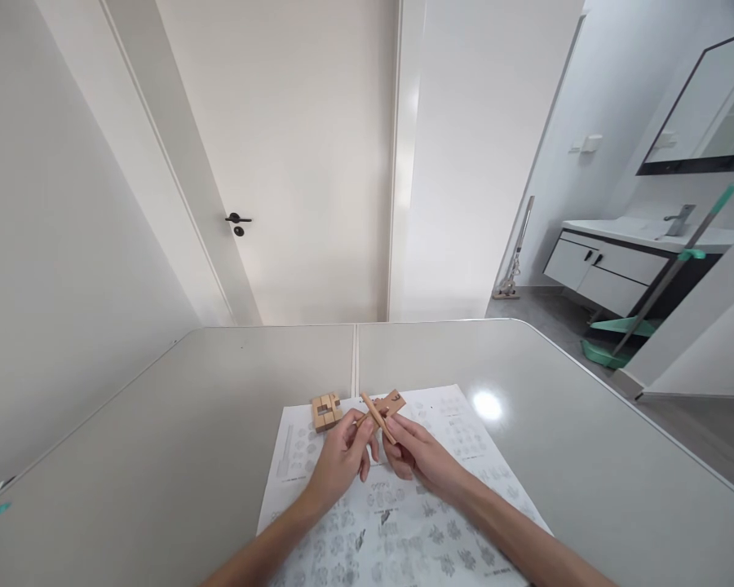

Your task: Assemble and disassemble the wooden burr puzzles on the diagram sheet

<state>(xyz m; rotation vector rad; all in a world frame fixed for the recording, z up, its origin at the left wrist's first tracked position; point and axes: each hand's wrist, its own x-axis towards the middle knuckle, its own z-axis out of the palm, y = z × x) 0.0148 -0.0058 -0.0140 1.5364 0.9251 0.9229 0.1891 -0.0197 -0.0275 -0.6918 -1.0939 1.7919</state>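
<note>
My left hand (344, 450) and my right hand (417, 452) meet just above a printed paper sheet (465, 399). Between their fingertips are wooden puzzle pieces, crossed over one another. One is a narrow wooden stick (375, 414) that slants down to the right, with its lower end pinched by my right hand. Behind it lies a wider wooden piece (395, 401) with a dark mark on its end, running down toward my left fingers. Fingers partly hide where the pieces touch. Just left of them, a squarish wooden puzzle block (326, 412) with a gap in its middle rests at the sheet's edge.
The sheet carries rows of small printed diagrams and lies on a pale table (220, 456) with a seam down its middle. Past the far edge stands a white door (306, 163). At right are a washbasin cabinet (612, 261), a green dustpan (605, 353) and a mop (517, 257).
</note>
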